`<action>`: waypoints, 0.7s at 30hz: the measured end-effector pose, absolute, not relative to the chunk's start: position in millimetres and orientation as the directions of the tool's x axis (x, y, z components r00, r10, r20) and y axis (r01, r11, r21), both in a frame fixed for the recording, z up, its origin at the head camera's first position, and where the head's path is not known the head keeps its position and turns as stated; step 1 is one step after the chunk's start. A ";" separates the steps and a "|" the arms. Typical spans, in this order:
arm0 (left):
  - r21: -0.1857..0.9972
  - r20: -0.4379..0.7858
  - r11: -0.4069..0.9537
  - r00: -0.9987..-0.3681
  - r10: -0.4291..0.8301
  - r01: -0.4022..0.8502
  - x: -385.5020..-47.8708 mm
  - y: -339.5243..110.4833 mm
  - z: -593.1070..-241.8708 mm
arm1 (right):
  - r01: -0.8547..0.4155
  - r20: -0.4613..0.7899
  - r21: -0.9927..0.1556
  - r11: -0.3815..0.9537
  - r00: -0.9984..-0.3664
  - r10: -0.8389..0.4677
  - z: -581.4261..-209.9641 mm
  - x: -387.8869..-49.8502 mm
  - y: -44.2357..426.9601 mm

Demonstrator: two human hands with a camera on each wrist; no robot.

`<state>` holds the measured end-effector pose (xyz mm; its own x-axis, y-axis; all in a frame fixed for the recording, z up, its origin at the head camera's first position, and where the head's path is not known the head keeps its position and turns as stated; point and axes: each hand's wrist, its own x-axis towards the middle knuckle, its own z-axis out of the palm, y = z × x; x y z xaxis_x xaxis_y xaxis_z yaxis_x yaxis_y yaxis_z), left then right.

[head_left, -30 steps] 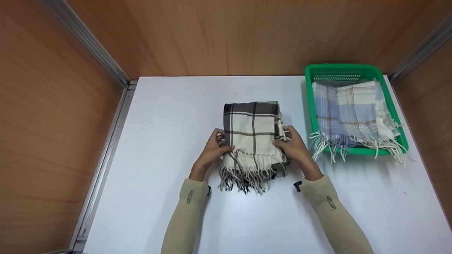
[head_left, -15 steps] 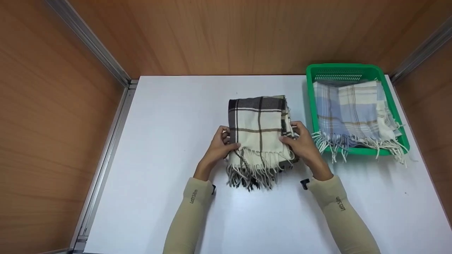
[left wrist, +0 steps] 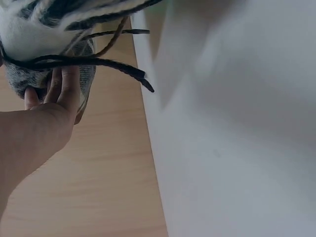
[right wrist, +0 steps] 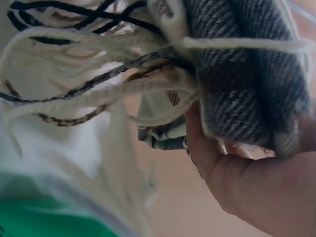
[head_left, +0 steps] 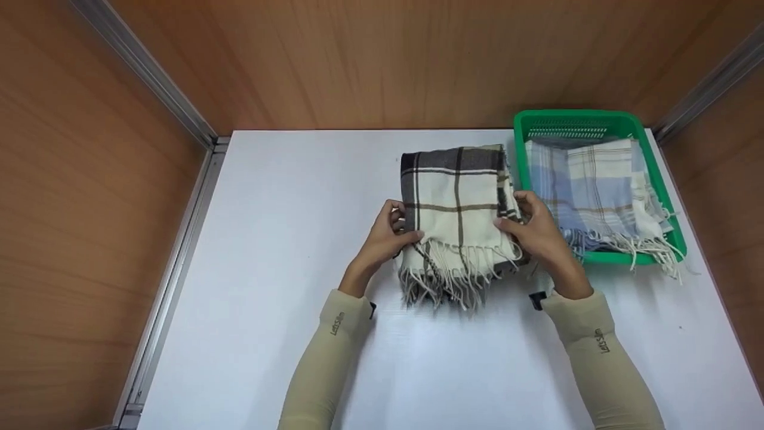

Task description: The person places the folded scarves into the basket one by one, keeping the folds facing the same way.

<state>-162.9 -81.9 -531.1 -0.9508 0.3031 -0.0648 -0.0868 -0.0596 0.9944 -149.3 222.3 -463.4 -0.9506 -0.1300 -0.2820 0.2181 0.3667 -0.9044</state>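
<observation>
A folded plaid scarf in cream, dark grey and brown is held between both hands in the head view, its fringe hanging toward the person. Its left edge is gripped by the left hand, thumb on top and fingers curled beneath. On the opposite edge the right hand grips the same way, close to the basket. The left wrist view catches the fingers under the cloth. In the right wrist view, thick folded layers of the scarf lie in the hand, with loose fringe strands beside them.
A green plastic basket stands at the back right of the white table. Inside it lies a folded light blue and white plaid scarf, fringe hanging over the front rim. Wooden panels enclose the table at the back and sides.
Both hands have carried the plaid scarf rightward and away from the person, toward the basket. It looks larger in the head view. The grip stays the same.
</observation>
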 end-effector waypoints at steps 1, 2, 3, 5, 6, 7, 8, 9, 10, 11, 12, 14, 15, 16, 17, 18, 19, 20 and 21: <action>0.995 -0.057 -0.060 -0.949 0.309 -0.079 -164.2 -79.1 -528.7 | 0.210 -0.277 -0.899 0.384 -0.952 -0.129 -460.8 -150.1 225.7; 0.996 -0.047 -0.060 -0.948 0.313 -0.069 -165.8 -76.3 -526.3 | 0.204 -0.274 -0.894 0.399 -0.953 -0.127 -458.3 -150.8 229.0; 0.996 -0.039 -0.060 -0.948 0.317 -0.061 -167.3 -73.4 -523.7 | 0.198 -0.270 -0.888 0.415 -0.955 -0.122 -455.7 -151.5 232.1; 0.997 -0.022 -0.057 -0.945 0.328 -0.043 -170.4 -67.5 -517.8 | 0.187 -0.261 -0.884 0.427 -0.958 -0.120 -450.0 -152.3 238.6; 0.998 -0.014 -0.053 -0.943 0.334 -0.034 -172.3 -64.4 -515.0 | 0.185 -0.258 -0.886 0.426 -0.959 -0.119 -446.9 -152.8 241.7; 0.998 -0.008 -0.051 -0.941 0.339 -0.027 -173.9 -61.1 -511.9 | 0.182 -0.253 -0.888 0.422 -0.961 -0.116 -443.9 -152.9 244.6; 0.999 -0.001 -0.051 -0.939 0.345 -0.019 -175.7 -57.9 -509.1 | 0.185 -0.251 -0.893 0.411 -0.961 -0.114 -441.2 -153.1 247.7; 0.999 0.007 -0.049 -0.937 0.349 -0.011 -177.4 -54.6 -506.3 | 0.184 -0.248 -0.897 0.401 -0.962 -0.113 -438.2 -153.1 250.9; 0.999 0.016 -0.050 -0.935 0.355 -0.002 -179.3 -51.1 -503.6 | 0.182 -0.243 -0.902 0.392 -0.963 -0.113 -435.2 -153.0 254.3; 0.999 0.025 -0.048 -0.932 0.361 0.009 -181.1 -47.7 -500.9 | 0.179 -0.239 -0.904 0.388 -0.965 -0.112 -432.3 -153.0 257.8; 0.999 0.033 -0.047 -0.931 0.364 0.017 -182.9 -44.3 -498.3 | 0.176 -0.234 -0.903 0.392 -0.966 -0.106 -429.2 -152.9 261.0; 0.998 0.045 -0.051 -0.928 0.370 0.028 -186.9 -37.2 -493.8 | 0.164 -0.221 -0.897 0.410 -0.971 -0.095 -423.8 -152.7 268.4; 0.998 0.049 -0.057 -0.926 0.374 0.030 -189.0 -33.5 -491.9 | 0.160 -0.215 -0.893 0.420 -0.973 -0.087 -421.4 -152.8 271.9; 0.998 0.052 -0.062 -0.924 0.379 0.031 -190.9 -29.7 -490.0 | 0.161 -0.213 -0.890 0.427 -0.974 -0.078 -418.9 -152.9 275.5; 0.997 0.053 -0.064 -0.922 0.383 0.030 -192.7 -26.0 -488.2 | 0.163 -0.213 -0.888 0.430 -0.975 -0.070 -416.7 -153.2 279.1; 0.997 0.050 -0.069 -0.921 0.386 0.025 -194.4 -22.2 -486.5 | 0.165 -0.212 -0.886 0.434 -0.975 -0.061 -414.8 -153.6 282.8; 0.997 0.048 -0.076 -0.919 0.391 0.020 -196.2 -18.4 -484.9 | 0.166 -0.210 -0.883 0.438 -0.976 -0.054 -413.1 -154.2 286.5; 0.997 0.047 -0.082 -0.917 0.396 0.016 -197.7 -14.6 -483.2 | 0.167 -0.209 -0.880 0.445 -0.977 -0.046 -411.5 -154.8 290.3; 0.996 0.045 -0.088 -0.915 0.400 0.011 -199.1 -10.8 -481.6 | 0.171 -0.210 -0.879 0.446 -0.977 -0.039 -410.1 -155.5 294.0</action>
<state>-199.1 -10.8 -481.6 -0.9154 0.3999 0.0455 0.0111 -0.0878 0.9961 -155.5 294.0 -410.1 -0.9770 -0.0392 -0.2098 0.1708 0.4456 -0.8788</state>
